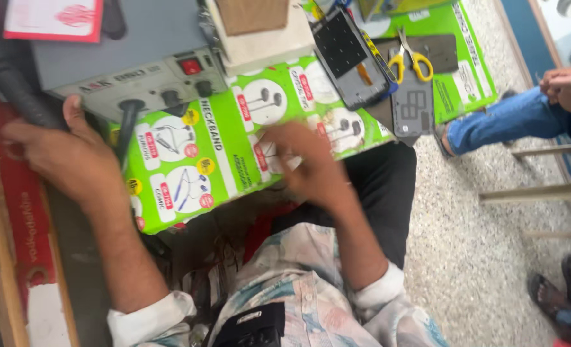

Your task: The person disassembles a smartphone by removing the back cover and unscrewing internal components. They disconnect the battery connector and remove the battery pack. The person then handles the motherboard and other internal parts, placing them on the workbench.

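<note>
The green poster sheet (234,138) lies flat across the worktop, its long axis running from the lower left, near the person's body, up to the right towards the scissors. It is printed with white panels showing earphones.

The left hand (63,157) rests at the sheet's left end, palm down, thumb stuck up towards the grey power supply box (137,58). Its fingers are loosely spread rather than pinched, and they seem to press on the red-covered bench edge (22,212) and the sheet's corner, holding nothing that I can make out.

The right hand (308,164) hovers over the middle of the sheet, near its lower edge. It is blurred, so I cannot tell whether the fingers are spread or closed, or whether they touch the paper.

Further up the sheet lies a dark phone frame (349,54), its long axis tilted up and to the left. Just beside it are yellow-handled scissors (410,61), blades pointing away from the person. Below them sits a grey phone back panel (412,106).

At the right, another person's jeans-clad leg (510,119) stretches over the speckled floor (478,257).
</note>
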